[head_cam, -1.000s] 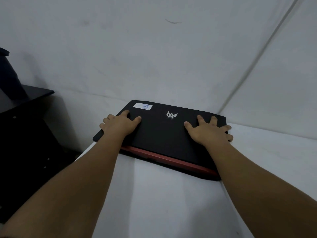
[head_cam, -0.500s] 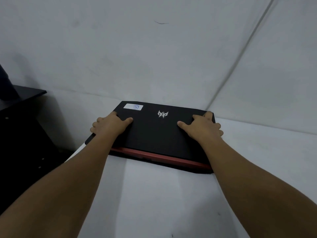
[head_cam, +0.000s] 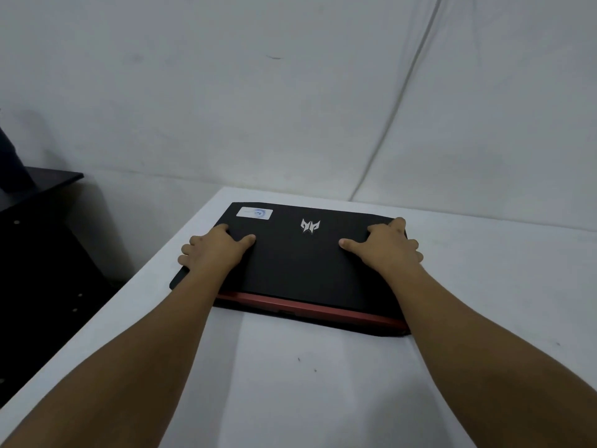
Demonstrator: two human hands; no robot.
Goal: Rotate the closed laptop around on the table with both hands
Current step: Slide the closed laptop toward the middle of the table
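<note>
Presently, the left hand is clamped over the left side of the closed black laptop with red rear trim, fingers wrapped past the edge; the right hand is likewise curled round the far right corner. The grip stage is judged complete, and opposed push and pull is called for next. The white table edge is found just beside the laptop's left corner, with open room to the right.

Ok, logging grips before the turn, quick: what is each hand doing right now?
Left hand: gripping the left side of the closed laptop, thumb on the lid.
Right hand: gripping the laptop's right side, fingers curled over the edge.
</note>
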